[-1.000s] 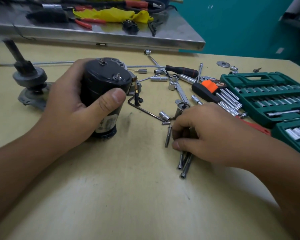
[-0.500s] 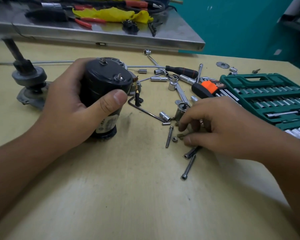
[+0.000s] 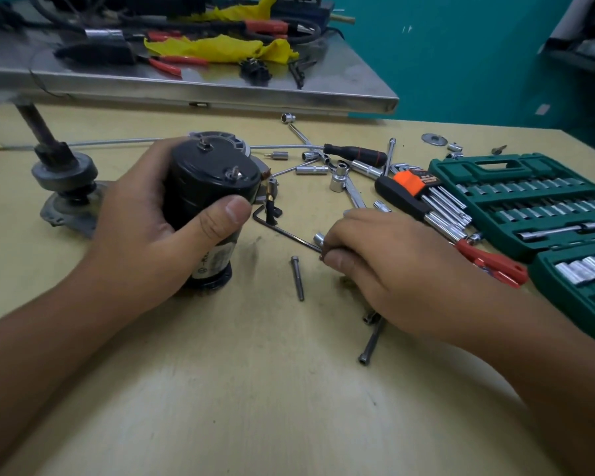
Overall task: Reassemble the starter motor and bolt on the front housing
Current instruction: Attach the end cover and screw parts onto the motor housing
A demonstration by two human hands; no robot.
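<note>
Two hands: left hand (image 3: 145, 235) grips the labelled motor (image 3: 210, 207), writing unreadable; right hand (image 3: 392, 266) pinches something small beside it on the yellowish table (image 3: 255, 389).

The left hand (image 3: 145, 235) comes in from the lower left, forearm bare, its thumb across the near side and its fingers (image 3: 152, 156) curled round the far side of an upright black cylindrical motor body (image 3: 208, 207); the right hand (image 3: 392, 266) reaches in from the lower right, knuckles up, fingers curled low over the table, thumb and forefinger pinching a small dark piece too hidden to name.
</note>
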